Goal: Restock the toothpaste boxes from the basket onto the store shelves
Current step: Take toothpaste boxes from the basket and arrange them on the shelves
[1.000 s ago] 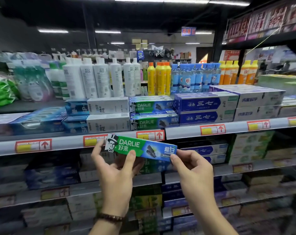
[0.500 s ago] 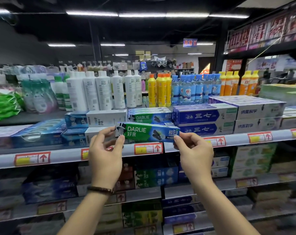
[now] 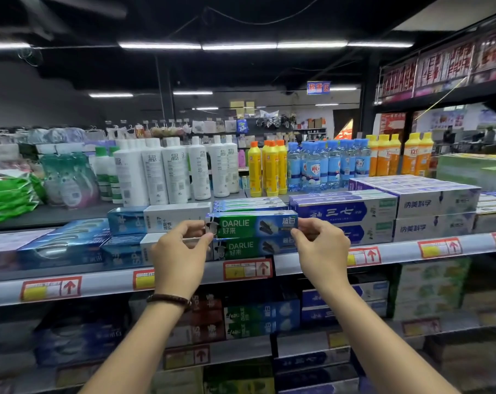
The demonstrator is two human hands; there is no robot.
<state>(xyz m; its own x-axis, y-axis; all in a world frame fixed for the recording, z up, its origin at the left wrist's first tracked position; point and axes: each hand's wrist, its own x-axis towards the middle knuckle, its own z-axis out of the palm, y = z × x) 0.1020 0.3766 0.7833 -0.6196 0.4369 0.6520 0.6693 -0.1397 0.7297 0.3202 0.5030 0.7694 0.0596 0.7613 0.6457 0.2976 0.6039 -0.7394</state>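
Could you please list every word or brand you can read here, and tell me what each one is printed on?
"DARLIE 好来" and "超白": held toothpaste box.
"DARLIE 好来": lower DARLIE box, directly beneath it.
"三七": blue box.
"纳美科学": white box.
Price tags, hanging sign and the labels on the white bottles: too blurred to read.

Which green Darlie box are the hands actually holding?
The upper front Darlie box, pinched at its ends by the left hand and right hand. The lower Darlie box beneath it and the rear Darlie boxes lie ungripped.
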